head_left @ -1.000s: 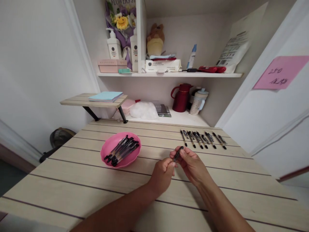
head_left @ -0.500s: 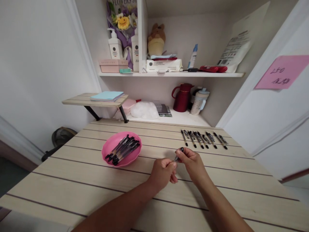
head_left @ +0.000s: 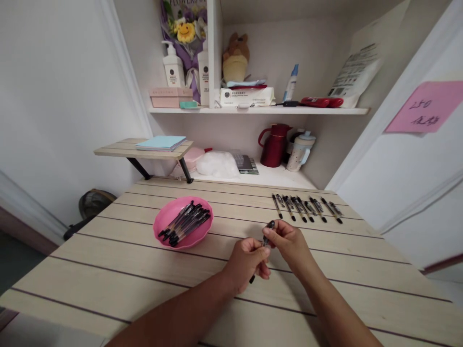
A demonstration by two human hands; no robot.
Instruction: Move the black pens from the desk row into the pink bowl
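Note:
Both of my hands hold one black pen [head_left: 269,225] over the middle of the table. My left hand [head_left: 246,260] is closed round its lower part, and a black end sticks out below the fingers. At its upper end, my right hand [head_left: 288,239] pinches the black-and-clear part between thumb and fingers. The middle of the pen is largely hidden by the fingertips. Left of my hands, a pink bowl [head_left: 158,232] with a wavy rim holds a heap of capped black pens [head_left: 188,222]. Beyond my right hand lies a row of several pens [head_left: 298,208] with short clear-and-black pieces beside them.
A small raised stand [head_left: 108,151] bearing blue paper [head_left: 162,142] is at the table's back left. Behind the table, a red jug [head_left: 275,147] and a pale lidded cup [head_left: 299,152] stand under a shelf [head_left: 289,111] of bottles and boxes.
The black end of the pen now shows below my left hand, where it was not visible before. My hands have shifted slightly, and the pen's upper part is more exposed.

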